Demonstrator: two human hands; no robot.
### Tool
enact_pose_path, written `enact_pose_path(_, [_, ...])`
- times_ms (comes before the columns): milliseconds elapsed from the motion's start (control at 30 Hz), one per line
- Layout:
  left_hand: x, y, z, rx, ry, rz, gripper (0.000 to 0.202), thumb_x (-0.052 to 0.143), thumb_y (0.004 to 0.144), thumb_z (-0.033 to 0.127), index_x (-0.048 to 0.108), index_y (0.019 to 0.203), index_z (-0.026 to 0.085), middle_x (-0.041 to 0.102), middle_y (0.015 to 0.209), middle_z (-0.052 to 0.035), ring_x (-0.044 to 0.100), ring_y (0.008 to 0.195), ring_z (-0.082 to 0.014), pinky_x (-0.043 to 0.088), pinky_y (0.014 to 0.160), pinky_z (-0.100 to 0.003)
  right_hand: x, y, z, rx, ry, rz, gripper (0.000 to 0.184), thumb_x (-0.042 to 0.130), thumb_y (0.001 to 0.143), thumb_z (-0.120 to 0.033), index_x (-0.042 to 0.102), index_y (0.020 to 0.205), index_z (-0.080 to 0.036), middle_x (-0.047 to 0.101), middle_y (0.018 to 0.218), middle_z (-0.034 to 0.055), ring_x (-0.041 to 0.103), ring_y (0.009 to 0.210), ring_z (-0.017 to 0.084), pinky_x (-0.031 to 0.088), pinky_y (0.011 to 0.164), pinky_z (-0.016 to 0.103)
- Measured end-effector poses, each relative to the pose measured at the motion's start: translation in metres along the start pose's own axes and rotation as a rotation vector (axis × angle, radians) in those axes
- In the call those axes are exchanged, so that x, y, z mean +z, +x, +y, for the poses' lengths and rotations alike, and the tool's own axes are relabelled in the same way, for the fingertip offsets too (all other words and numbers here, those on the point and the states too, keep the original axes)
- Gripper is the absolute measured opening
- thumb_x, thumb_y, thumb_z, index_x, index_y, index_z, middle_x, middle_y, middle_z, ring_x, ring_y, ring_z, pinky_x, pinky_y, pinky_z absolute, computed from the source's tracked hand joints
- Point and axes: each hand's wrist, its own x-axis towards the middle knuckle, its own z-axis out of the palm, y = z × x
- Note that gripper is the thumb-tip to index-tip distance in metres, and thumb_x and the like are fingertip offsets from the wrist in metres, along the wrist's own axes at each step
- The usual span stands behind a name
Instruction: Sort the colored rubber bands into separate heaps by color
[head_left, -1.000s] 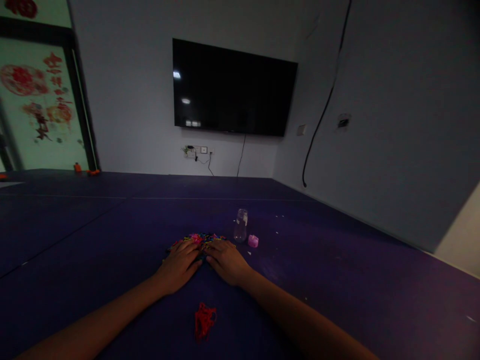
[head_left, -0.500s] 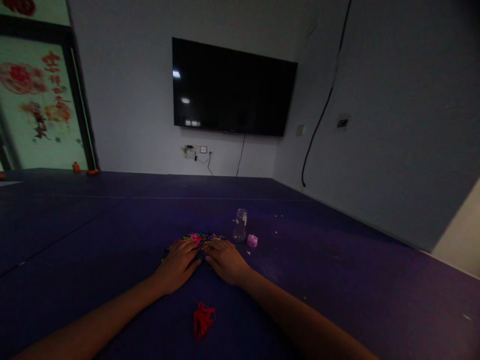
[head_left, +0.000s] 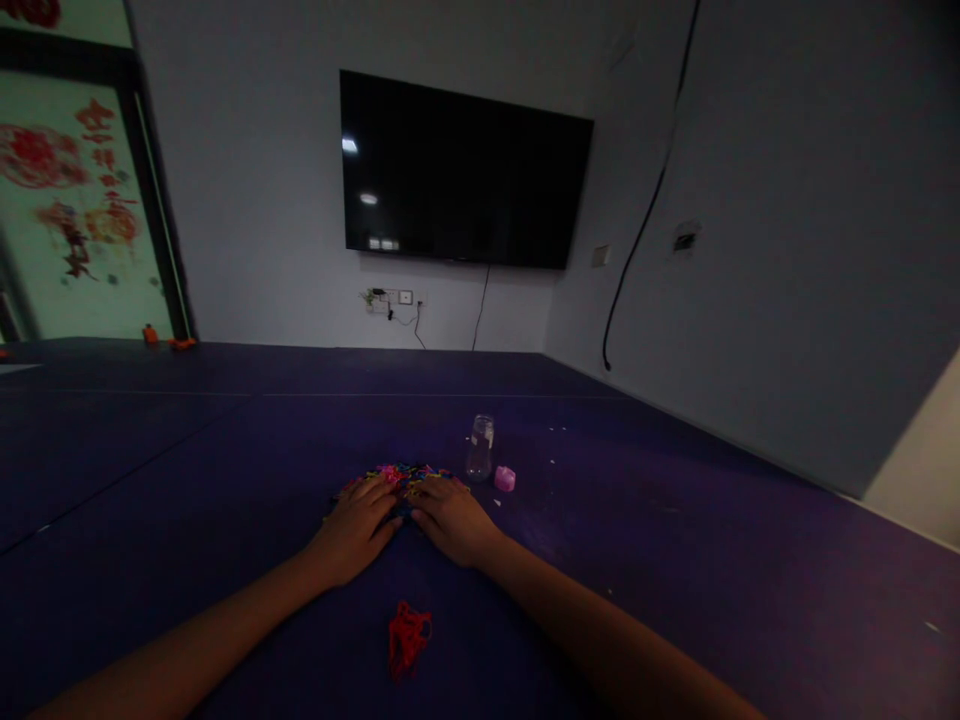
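Note:
A pile of small multicoloured bands or loops (head_left: 406,477) lies on the dark purple surface (head_left: 285,440); they are too small to name surely. My left hand (head_left: 355,530) rests on the pile's left side, fingers stretched out flat. On the right side of it lies my right hand (head_left: 454,520), also flat and open. The two hands are apart, with part of the pile showing between and beyond them. Nearer to me, between my forearms, is a separate red clump of similar loops (head_left: 408,638). A clear empty bottle (head_left: 480,450) stands upright just beyond my right hand, its pink cap (head_left: 505,479) beside it.
Small white scraps (head_left: 553,462) are scattered to the right. Against the far wall hangs a black television (head_left: 465,170), with sockets and cables below. A black cable (head_left: 637,240) dangles down the right wall. Small orange objects (head_left: 182,343) lie by the door at far left.
The view has shifted very slightly. Both hands stay on the pile, and the bottle, cap and red clump have not moved.

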Motion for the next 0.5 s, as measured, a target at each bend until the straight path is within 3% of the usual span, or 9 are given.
enact_pose_path(500, [0.0038,-0.001,-0.0038,-0.038,0.026,-0.038,0.038,0.041,0.091,0.04,0.057,0.119,0.02,0.058,0.127,-0.01,0.043,0.126,-0.0265,0.03,0.106,-0.049,0.0016,0.001,0.0024,-0.038,0.0,-0.01,0.026,0.04,0.095,-0.026,0.061,0.109,-0.018,0.062,0.112,0.0077,0.053,0.108,0.019,0.038,0.095,0.034])
